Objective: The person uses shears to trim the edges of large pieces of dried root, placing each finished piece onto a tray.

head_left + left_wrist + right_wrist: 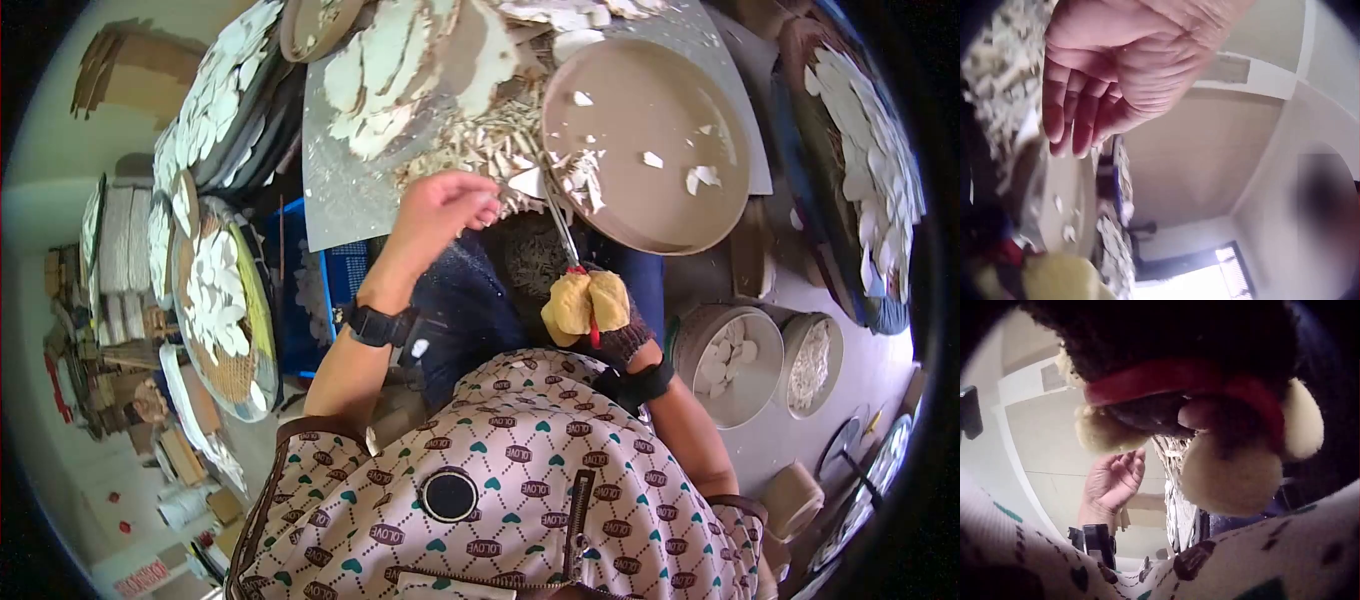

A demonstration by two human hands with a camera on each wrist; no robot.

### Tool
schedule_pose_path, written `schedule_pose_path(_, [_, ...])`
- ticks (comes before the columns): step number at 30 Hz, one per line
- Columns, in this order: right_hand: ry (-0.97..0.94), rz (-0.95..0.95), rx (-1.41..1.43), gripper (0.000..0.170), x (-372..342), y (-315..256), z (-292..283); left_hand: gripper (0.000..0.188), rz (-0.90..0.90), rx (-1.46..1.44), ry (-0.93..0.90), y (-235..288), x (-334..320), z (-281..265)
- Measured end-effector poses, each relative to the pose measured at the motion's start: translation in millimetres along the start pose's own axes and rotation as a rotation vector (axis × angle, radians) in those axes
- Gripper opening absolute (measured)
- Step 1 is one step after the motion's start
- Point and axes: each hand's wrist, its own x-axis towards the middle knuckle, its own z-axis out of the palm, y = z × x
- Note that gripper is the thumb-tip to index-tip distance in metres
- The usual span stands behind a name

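Note:
My right hand, in a dark knitted glove, grips a pair of scissors with red handles. Yellow foam pads bulge around the grip; in the right wrist view a red handle loops across the dark glove. The blades point away from my body, towards the rim of a round brown tray. My bare left hand hovers left of the blades, fingers loosely bent, and the left wrist view shows nothing between them. A white flat piece overlaps the blade tips in the head view.
Offcuts and large white flat pieces cover the grey board. Woven trays of white slices stand left, another tray right. Two buckets sit at lower right, a blue crate at left.

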Motion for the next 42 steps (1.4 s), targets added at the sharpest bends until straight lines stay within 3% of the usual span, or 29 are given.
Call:
schedule_pose_path(2, [-0.006,0.045,0.14,0.018,7.4,5.1,3.2,0.015,0.011,0.051,0.19,-11.0,2.8,-21.5])
schedule_pose_path(5, [-0.085,0.04,0.207,0.018,16.9,12.0,4.0,0.018,0.138,0.152,0.143,-20.0,14.7,-18.2])
schedule_pose_path(6, [-0.042,0.056,0.139,0.018,17.7,10.5,6.6,0.018,0.23,0.36,0.18,-18.8,18.1,-8.9])
schedule_pose_path(10, [0.073,0.099,-0.051,0.021,19.9,3.5,19.2,0.014,0.25,0.869,0.262,-19.5,33.9,24.7])
schedule_pose_path(14, [0.007,-0.041,-0.372,0.022,20.3,-3.3,26.8,0.011,0.35,0.69,0.303,-32.9,45.1,25.4])
schedule_pose_path(17, [0.085,0.067,0.106,0.022,19.0,5.6,17.2,0.008,0.022,-0.06,0.184,-31.0,39.7,6.3])
schedule_pose_path(20, [-0.069,0.038,0.234,0.023,32.5,11.9,12.8,0.012,0.011,-0.428,0.239,-34.6,21.9,-10.3])
schedule_pose_path(21, [-0.074,-0.003,-0.011,0.023,35.8,11.8,13.3,0.013,0.011,-0.547,0.263,-36.1,13.8,-12.2])
schedule_pose_path(23, [-0.097,-0.094,-0.499,0.025,44.4,8.5,30.1,0.018,0.028,-0.534,0.334,-40.6,-3.9,-12.7])
schedule_pose_path(26, [-0.206,0.147,-0.059,0.023,54.3,17.0,38.3,0.025,0.003,-0.458,0.42,-51.5,-33.3,-23.0])
schedule_pose_path(28, [-0.291,0.253,-0.023,0.031,64.0,29.8,25.1,0.026,0.014,-0.37,0.6,-69.6,-68.0,-66.7])
schedule_pose_path(31, [-0.254,0.161,-0.565,0.028,65.3,48.4,-2.5,0.022,0.195,-0.259,0.897,-111.4,-104.9,-161.0])
schedule_pose_path(33, [-0.217,0.141,-0.566,0.023,62.2,53.8,-3.6,0.026,0.269,0.205,1.202,-137.6,-124.6,-226.6])
schedule_pose_path(34, [-0.205,0.131,-0.56,0.021,61.2,55.3,-1.2,0.029,0.175,0.537,1.342,-121.8,-130.7,-235.8])
schedule_pose_path(35, [-0.201,0.129,-0.621,0.019,62.4,51.4,5.0,0.031,0.209,0.607,1.361,-111.8,-129.4,-244.0])
schedule_pose_path(37, [-0.195,0.146,-0.677,0.016,67.1,43.7,20.5,0.029,0.322,0.491,1.23,-94.8,-105.9,-233.7])
schedule_pose_path(38, [-0.194,0.161,-0.671,0.014,68.3,41.9,28.6,0.025,0.257,0.396,1.164,-84.7,-89.4,-221.6])
schedule_pose_path(41, [-0.199,0.237,-0.51,0.018,72.2,31.4,46.6,0.019,0.402,0.395,0.88,-72.8,-33.4,-194.6])
schedule_pose_path(42, [-0.247,0.187,-0.667,0.017,75.7,29.9,48.6,0.016,0.408,0.342,0.844,-70.1,-13.0,-184.8])
